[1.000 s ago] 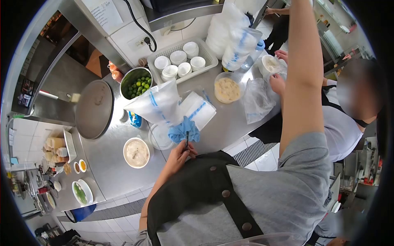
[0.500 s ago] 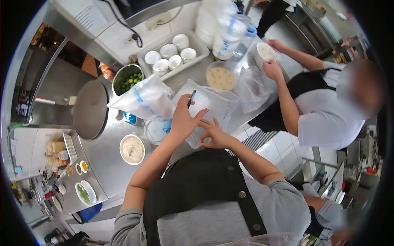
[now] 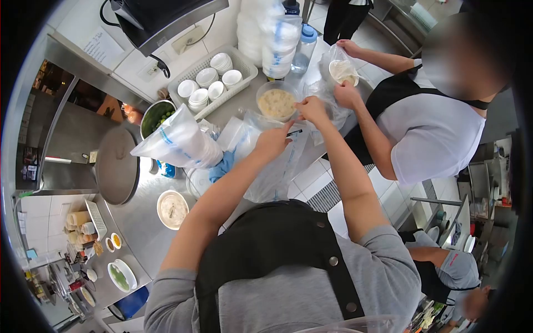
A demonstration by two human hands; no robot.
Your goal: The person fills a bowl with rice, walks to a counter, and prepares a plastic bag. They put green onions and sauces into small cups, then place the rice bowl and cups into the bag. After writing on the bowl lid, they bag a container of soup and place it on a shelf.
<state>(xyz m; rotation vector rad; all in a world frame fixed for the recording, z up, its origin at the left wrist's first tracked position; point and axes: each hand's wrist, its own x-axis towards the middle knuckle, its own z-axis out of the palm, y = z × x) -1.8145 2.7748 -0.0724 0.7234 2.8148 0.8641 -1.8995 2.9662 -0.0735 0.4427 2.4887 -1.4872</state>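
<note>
My left hand is closed on a dark pen, just over the clear plastic bags on the steel counter. My right hand has its fingers pressed together at the near right edge of a round tub of pale chunky food; what it grips, perhaps clear plastic, is too small to make out. A blue cloth lies left of the bags. Near my left forearm stand a wrapped stack of containers and an open bowl of creamy food.
A co-worker at the right holds a white container in a plastic bag. A basket of white cups, a pot of green limes, a round dark plate and a water bottle stand around the counter.
Both my hands have moved away from my body, the right one up to the tub. The right fingers, spread before, are now together. The co-worker's container now sits in a bag.
</note>
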